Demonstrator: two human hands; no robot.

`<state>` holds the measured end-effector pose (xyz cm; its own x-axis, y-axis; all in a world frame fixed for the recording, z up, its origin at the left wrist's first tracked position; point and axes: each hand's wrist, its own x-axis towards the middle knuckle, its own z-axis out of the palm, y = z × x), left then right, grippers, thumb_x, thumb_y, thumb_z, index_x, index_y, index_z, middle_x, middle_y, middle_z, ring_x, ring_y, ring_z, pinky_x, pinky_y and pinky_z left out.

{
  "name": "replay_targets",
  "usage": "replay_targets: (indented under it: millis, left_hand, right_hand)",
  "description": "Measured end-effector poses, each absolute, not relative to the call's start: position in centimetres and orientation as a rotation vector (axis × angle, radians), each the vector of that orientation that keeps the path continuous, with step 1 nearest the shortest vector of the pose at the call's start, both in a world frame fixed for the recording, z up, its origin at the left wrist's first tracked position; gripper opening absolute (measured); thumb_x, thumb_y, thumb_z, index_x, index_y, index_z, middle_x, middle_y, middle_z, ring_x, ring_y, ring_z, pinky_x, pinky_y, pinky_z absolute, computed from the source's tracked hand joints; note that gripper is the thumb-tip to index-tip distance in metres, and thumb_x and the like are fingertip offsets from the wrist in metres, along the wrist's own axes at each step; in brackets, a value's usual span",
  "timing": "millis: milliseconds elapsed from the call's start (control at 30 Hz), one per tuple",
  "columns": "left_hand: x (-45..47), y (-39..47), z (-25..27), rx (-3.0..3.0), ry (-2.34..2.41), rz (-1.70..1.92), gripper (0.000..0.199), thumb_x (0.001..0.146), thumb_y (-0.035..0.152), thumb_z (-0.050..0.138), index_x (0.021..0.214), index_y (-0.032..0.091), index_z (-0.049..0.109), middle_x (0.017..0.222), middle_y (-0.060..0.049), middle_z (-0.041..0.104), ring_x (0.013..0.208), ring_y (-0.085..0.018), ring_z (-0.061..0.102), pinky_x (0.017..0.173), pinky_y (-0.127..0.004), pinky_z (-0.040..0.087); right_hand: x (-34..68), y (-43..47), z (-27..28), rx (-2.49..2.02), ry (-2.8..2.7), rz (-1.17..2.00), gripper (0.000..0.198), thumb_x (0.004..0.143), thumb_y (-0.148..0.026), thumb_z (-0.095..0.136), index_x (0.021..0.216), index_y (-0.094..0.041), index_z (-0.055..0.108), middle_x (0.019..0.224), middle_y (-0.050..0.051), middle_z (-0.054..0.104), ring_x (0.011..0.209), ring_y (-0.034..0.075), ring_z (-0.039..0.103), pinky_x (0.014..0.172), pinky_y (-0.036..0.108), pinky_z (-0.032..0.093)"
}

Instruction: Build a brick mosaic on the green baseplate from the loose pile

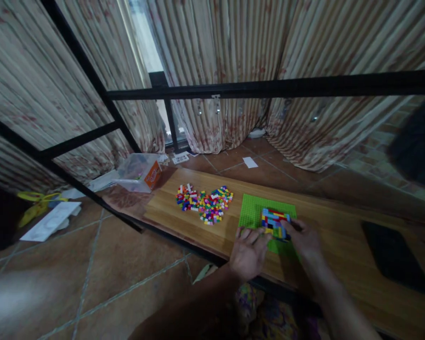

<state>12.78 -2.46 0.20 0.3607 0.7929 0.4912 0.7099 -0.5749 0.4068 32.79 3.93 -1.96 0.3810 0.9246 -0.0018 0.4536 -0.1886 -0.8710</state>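
On the wooden table lies a green baseplate (250, 208) that carries a low block of multicoloured toy bricks (276, 219). My left hand (248, 252) rests palm up at the plate's near left edge, fingers stretched out and their tips by the lower left corner of the bricks. From the right, my right hand (304, 236) reaches onto the brick block's right side with its fingers bent. Whether those fingers pinch a brick is too blurred and hidden to see. Left of the plate spreads a pile of loose bricks (212, 203) in many colours.
A dark flat tablet-like object (393, 255) lies on the table (177, 226) at right. Beyond the left end stands a clear plastic box (136, 172) with an orange label. Black metal bars (251, 89) run across in front of curtains. A white card (250, 162) lies on the floor behind.
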Motion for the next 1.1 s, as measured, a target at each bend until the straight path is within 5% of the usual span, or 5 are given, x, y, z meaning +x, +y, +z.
replay_targets:
  millis: [167,367,633,900,1100]
  left_hand:
    - [2.3,-1.7,0.0,2.065,1.93,1.189,0.031,0.087,0.016,0.048,0.115,0.021,0.061,0.109,-0.008,0.067,0.1,-0.023,0.059,0.09,-0.041,0.045]
    - [-7.2,0.9,-0.1,1.81,2.319,0.986,0.026,0.085,0.019,0.05,0.107,0.019,0.063,0.096,-0.008,0.068,0.095,-0.024,0.061,0.087,-0.037,0.046]
    - [-8.2,2.5,0.2,1.884,2.367,0.786,0.026,0.087,0.025,0.051,0.109,0.018,0.063,0.1,-0.01,0.067,0.098,-0.026,0.059,0.086,-0.038,0.045]
    - [-8.0,2.9,-0.6,2.05,2.18,1.046,0.029,0.082,0.022,0.058,0.11,0.019,0.063,0.115,-0.01,0.062,0.107,-0.026,0.056,0.095,-0.041,0.043]
    - [-9.8,8.5,2.6,1.971,2.287,0.912,0.033,0.088,0.02,0.044,0.115,0.019,0.063,0.115,-0.011,0.064,0.109,-0.025,0.056,0.096,-0.038,0.044]
  right_hand:
    - [32.9,3.4,-2.2,-1.936,-1.186,0.622,0.059,0.067,-0.062,0.062,0.098,-0.014,0.073,0.089,0.015,0.074,0.078,0.03,0.068,0.068,0.04,0.051]
    - [31.2,2.6,-2.8,-1.998,-1.203,0.503,0.062,0.072,-0.067,0.055,0.099,-0.014,0.073,0.085,0.015,0.074,0.074,0.031,0.067,0.062,0.039,0.048]
    - [27.7,1.0,-1.3,-2.005,-1.289,0.456,0.067,0.078,-0.069,0.045,0.102,-0.013,0.072,0.089,0.017,0.072,0.08,0.033,0.065,0.066,0.04,0.047]
    - [26.7,-0.3,-2.0,-1.968,-1.278,0.289,0.066,0.084,-0.066,0.037,0.102,-0.012,0.07,0.097,0.019,0.07,0.087,0.034,0.064,0.071,0.041,0.047]
    - [26.5,-0.8,-2.6,-1.939,-1.252,0.244,0.059,0.086,-0.06,0.036,0.099,-0.014,0.069,0.095,0.018,0.07,0.088,0.033,0.064,0.074,0.04,0.047]
